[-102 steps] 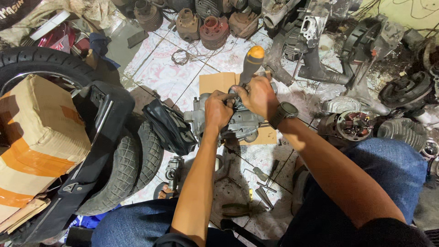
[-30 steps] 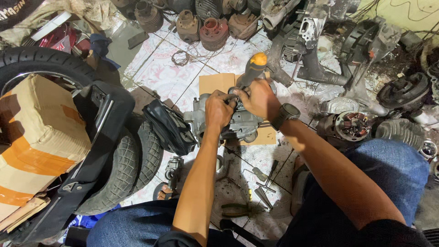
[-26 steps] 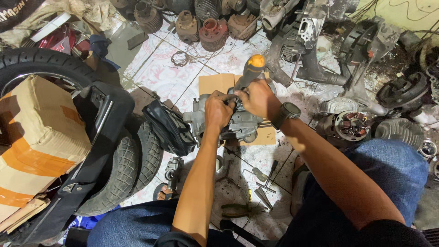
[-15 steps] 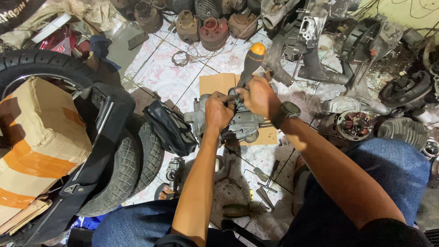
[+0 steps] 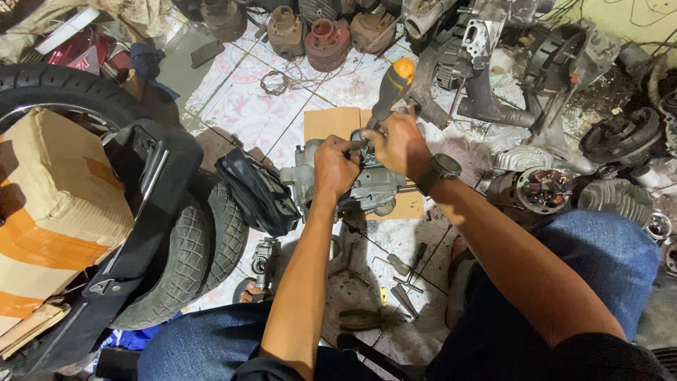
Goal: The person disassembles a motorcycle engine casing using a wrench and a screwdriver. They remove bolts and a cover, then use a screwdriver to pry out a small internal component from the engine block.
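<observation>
Tiled workshop floor [image 5: 240, 106], pale and grimy, spreads out under me, crowded with parts. Nearest, my knees in blue jeans [image 5: 606, 261] frame a patch of floor where loose grey metal hand tools [image 5: 405, 279] lie scattered. To my left, black knobbly tyres [image 5: 190, 261] lean against a brown cardboard box with orange tape [image 5: 53, 204], and a black rubbery bag-like cover [image 5: 257, 190] sits just beside my work, crowding it on that side.

Between my forearms, on a flat piece of brown cardboard [image 5: 331, 123], rests the grey cast-metal engine part [image 5: 374, 187], dull and oily, with a round opening low on its face. My left hand [image 5: 335, 166] is closed on its top, fingers curled over the casting. My right hand [image 5: 402, 144], with a dark wristwatch [image 5: 438, 169] behind it, is wrapped tight around the shaft of a screwdriver with a black and orange handle [image 5: 391, 85], whose handle slants up and away from me.

Farther off stand rusty finned engine cylinders [image 5: 328, 42], with dark engine casings [image 5: 564, 63] to the right.
</observation>
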